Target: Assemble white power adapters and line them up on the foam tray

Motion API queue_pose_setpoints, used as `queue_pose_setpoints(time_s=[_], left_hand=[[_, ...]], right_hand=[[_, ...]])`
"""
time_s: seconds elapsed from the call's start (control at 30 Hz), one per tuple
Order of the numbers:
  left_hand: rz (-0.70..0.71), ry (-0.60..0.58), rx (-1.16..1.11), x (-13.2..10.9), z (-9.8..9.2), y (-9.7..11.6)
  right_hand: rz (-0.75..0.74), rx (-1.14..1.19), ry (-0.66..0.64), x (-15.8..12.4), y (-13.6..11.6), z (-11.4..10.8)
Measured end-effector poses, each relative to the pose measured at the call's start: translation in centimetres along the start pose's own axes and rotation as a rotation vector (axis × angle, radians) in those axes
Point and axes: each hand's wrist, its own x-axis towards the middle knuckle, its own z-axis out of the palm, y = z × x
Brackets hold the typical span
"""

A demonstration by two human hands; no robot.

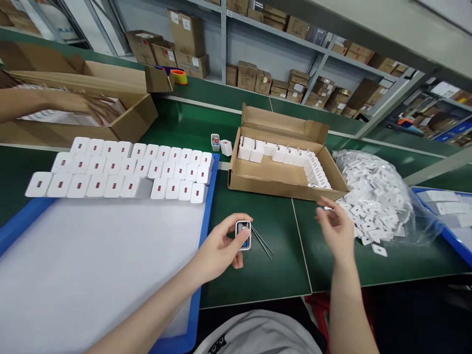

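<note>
My left hand is closed around a small white charger housing. Its open end faces up, with the thumb over a dark and blue part inside. Metal tweezers lie on the green bench just right of that hand. My right hand is raised, thumb and fingers apart and slightly curled, beside a clear plastic bag of white covers. A white bit shows between its thumb and fingers; I cannot tell whether it touches them. One loose cover lies in front of the bag.
A cardboard box holds white chargers with metal pins. Rows of white housings stand in a blue-rimmed tray. Two housings stand behind. Another person's hand reaches into a long carton. A blue tray stands right.
</note>
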Motion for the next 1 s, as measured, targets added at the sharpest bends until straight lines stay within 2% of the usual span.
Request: queue_pose_setpoints(time_s=[0.07, 0.13, 0.23, 0.37, 0.6, 0.7, 0.77, 0.83, 0.87, 0.93, 1.0], left_hand=[[-0.008, 0.023, 0.005, 0.1, -0.1, 0.2], [-0.023, 0.03, -0.016, 0.1, -0.1, 0.3], [-0.048, 0.02, -0.08, 0.0, 0.1, 0.4], [-0.064, -0.026, -0.219, -0.1, 0.1, -0.1], [-0.035, -0.09, -0.341, -0.1, -0.1, -1.2], [-0.04, -0.091, -0.339, 0.0, 0.1, -1.3], [-0.048, -0.078, -0.334, 0.1, 0.2, -1.4], [-0.061, -0.063, -0.327, 0.2, 0.3, -1.5], [-0.068, -0.055, -0.324, 0.3, 0.3, -1.5], [-0.081, -0.039, -0.318, 0.3, 0.4, -1.5], [-0.094, -0.03, -0.314, 0.3, 0.4, -1.4]], right_hand=[[0.079, -0.159, 0.057, 1.9, 3.8, -1.4], [0.111, -0.295, 0.037, 3.4, 6.7, -2.0], [0.108, -0.442, -0.013, 4.3, 9.0, -1.5], [0.093, -0.529, -0.061, 4.2, 9.2, -0.8], [0.106, -0.474, -0.106, 4.9, 8.0, -1.5], [0.085, -0.358, -0.159, 4.5, 5.9, -1.4], [0.051, -0.225, -0.231, 3.6, 3.1, -1.3], [0.011, 0.006, -0.375, 2.4, -0.8, -1.1], [0.017, 0.248, -0.502, 1.9, -2.9, -1.0], [0.061, 0.594, -0.712, 1.4, -6.8, -0.6], [0.127, 0.814, -0.844, 1.4, -9.6, 0.0]])
